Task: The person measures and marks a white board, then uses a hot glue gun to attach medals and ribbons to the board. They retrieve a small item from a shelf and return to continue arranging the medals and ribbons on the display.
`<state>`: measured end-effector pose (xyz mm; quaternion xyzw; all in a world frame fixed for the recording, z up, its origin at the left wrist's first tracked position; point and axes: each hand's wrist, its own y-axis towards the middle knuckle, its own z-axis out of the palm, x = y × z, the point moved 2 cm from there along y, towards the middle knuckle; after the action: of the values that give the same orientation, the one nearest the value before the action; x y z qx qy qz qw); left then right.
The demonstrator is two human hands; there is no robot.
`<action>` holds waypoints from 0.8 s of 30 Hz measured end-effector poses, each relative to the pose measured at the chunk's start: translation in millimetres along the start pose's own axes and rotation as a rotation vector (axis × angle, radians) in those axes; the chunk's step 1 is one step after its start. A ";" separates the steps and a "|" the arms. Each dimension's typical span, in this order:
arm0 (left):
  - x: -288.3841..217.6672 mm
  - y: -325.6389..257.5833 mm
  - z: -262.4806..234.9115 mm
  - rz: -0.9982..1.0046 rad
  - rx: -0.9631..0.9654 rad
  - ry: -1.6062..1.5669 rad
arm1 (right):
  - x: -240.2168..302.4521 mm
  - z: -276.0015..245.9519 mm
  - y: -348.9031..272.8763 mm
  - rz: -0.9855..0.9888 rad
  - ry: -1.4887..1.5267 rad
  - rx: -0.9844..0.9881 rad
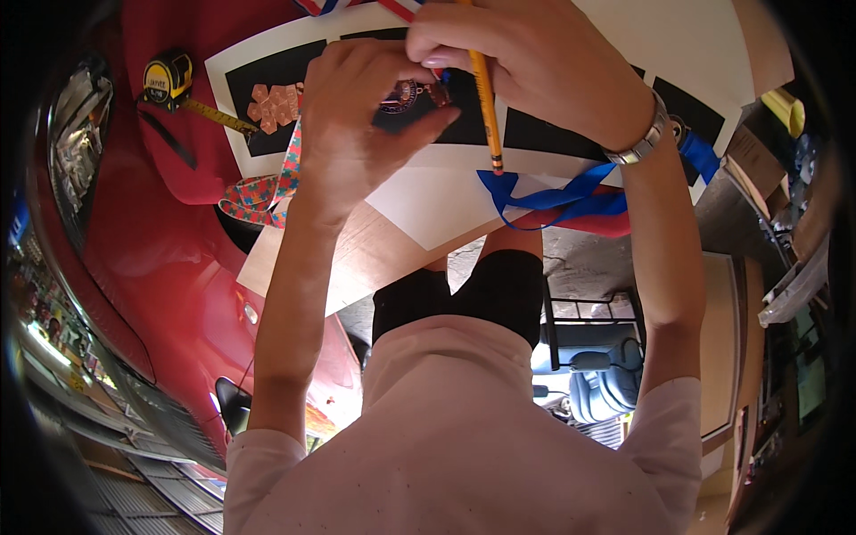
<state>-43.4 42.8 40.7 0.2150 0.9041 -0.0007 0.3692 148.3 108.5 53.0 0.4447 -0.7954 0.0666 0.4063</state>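
Here: left hand [357, 125] fingers pinch round medal [401, 95] over black-panelled white sheet [428, 192]; right hand [526, 62] fingers grip yellow pencil [486, 98].

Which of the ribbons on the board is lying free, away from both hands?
The plain blue ribbon, looped at the board's near edge below the pencil tip. The puzzle-patterned ribbon runs up under the left hand.

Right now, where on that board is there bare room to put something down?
Free: the plain white board between the left hand and the blue ribbon; also the bare wood corner below it. Crowded: under both hands, around the round medal and yellow pencil.
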 end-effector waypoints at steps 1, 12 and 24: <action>2.3 0.3 -0.9 -0.005 0.019 -0.021 | -1.2 2.4 -1.8 0.005 0.015 -0.034; 14.7 -5.3 -0.4 -0.100 0.077 -0.341 | -23.7 -27.1 -30.6 0.226 -0.538 -0.128; 20.1 -4.3 -7.6 -0.125 0.165 -0.412 | 45.9 36.8 -55.3 0.440 -0.236 -0.248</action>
<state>-62.8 47.9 32.1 0.1834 0.8182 -0.1414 0.5263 156.2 28.4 46.9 0.2131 -0.9168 0.0030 0.3377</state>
